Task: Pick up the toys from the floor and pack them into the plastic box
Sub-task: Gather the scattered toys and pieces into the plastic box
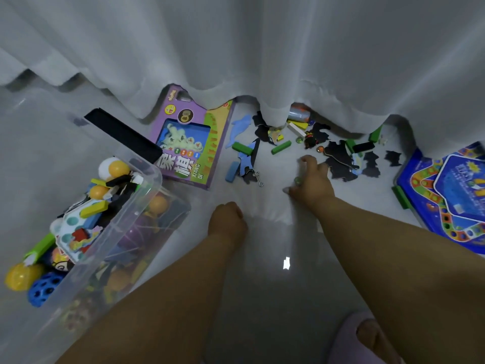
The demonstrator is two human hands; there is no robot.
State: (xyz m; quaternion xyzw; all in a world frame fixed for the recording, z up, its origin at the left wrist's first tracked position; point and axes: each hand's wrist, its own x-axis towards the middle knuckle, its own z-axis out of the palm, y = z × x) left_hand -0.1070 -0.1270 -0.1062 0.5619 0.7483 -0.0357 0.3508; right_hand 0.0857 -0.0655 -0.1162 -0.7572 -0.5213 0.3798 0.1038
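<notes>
Right hand [312, 177] over marble [298, 181]

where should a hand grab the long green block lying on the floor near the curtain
Grip the green block across its narrow width at the middle, coming straight down from above. It lies flat on the floor with bare floor along both long sides, so thumb and finger can likely close on those faces. The right hand is the nearer one; the curtain hangs just behind the block.
</notes>
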